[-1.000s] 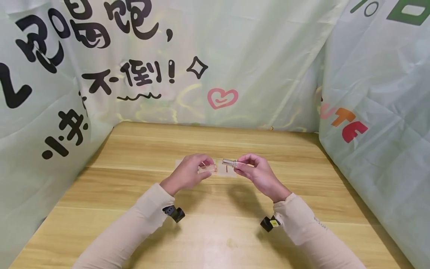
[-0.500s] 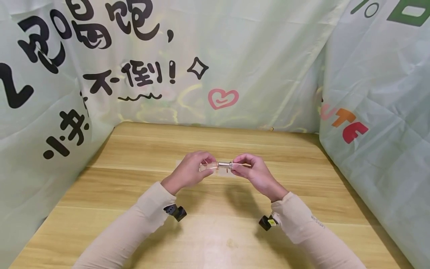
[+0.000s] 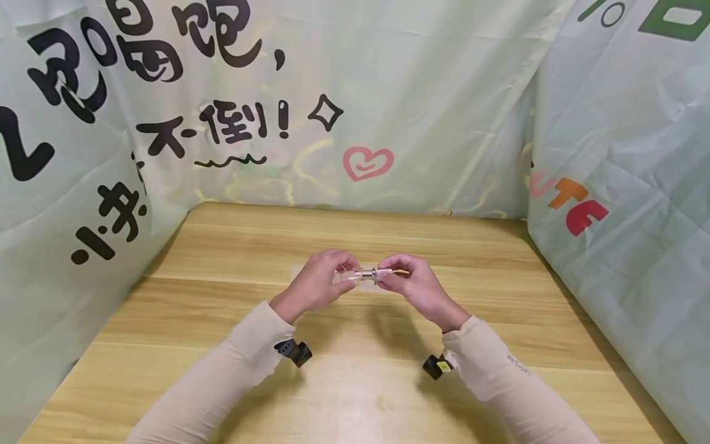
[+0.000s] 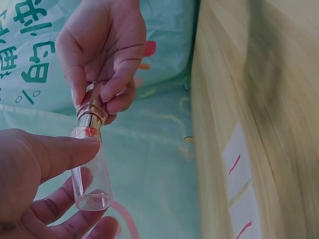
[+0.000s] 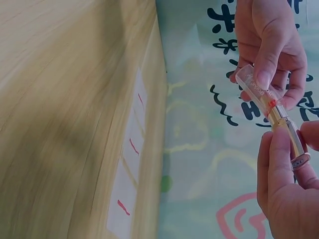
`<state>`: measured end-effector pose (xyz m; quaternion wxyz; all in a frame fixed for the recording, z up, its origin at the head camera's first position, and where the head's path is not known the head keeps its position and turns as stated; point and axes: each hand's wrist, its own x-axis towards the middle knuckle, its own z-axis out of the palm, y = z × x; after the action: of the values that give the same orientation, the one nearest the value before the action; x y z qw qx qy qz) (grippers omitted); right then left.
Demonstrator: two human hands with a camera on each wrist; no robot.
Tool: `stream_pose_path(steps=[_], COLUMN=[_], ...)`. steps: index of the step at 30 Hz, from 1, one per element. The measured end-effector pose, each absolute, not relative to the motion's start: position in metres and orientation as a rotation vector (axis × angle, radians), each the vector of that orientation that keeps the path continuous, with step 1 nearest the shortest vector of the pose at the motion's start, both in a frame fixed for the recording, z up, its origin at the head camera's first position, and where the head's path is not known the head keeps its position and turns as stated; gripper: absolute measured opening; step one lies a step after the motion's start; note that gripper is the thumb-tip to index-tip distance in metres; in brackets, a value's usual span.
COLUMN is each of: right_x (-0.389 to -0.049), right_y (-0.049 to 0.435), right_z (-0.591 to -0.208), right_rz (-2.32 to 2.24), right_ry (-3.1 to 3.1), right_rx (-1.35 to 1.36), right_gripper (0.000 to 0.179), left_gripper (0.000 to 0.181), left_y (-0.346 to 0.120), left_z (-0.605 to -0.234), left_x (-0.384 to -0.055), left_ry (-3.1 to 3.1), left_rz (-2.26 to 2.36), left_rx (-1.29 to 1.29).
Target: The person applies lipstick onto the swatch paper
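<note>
My left hand (image 3: 313,283) grips a clear, see-through lipstick cap (image 4: 92,186) between thumb and fingers. My right hand (image 3: 421,293) pinches the base of a lipstick (image 5: 295,142) with a shiny metallic tube. Both are held above the table, roughly level and in line with each other. The tube's front end sits inside the cap's mouth, while the metallic collar and base stay outside it. A red smear shows through the cap near its mouth. The fingers hide part of the cap and part of the base.
Beneath the hands, white paper pieces (image 5: 119,219) with short red strokes lie on the wooden table (image 3: 355,382). A pale printed cloth (image 3: 432,123) hangs along the back and both sides of the table.
The lipstick has moved left from beside the cap, meeting its mouth half a second ago. Now its front end is inside the cap, and the hands are closer together.
</note>
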<state>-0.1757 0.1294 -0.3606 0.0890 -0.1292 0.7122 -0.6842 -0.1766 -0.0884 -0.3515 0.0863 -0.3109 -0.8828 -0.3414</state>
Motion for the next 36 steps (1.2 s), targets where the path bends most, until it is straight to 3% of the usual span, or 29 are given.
stream_pose_path(steps=[36], right_x=[-0.1749], right_y=[0.1225], right_z=[-0.3599], right_rz=[-1.943], right_ry=[2.218], right_rx=[-0.418], right_gripper=[0.017], left_gripper=[0.021], left_y=[-0.0814], left_z=[-0.3510], left_x=[-0.1734], left_ry=[-2.602], left_rz=[-0.993], left_rx=[-0.963])
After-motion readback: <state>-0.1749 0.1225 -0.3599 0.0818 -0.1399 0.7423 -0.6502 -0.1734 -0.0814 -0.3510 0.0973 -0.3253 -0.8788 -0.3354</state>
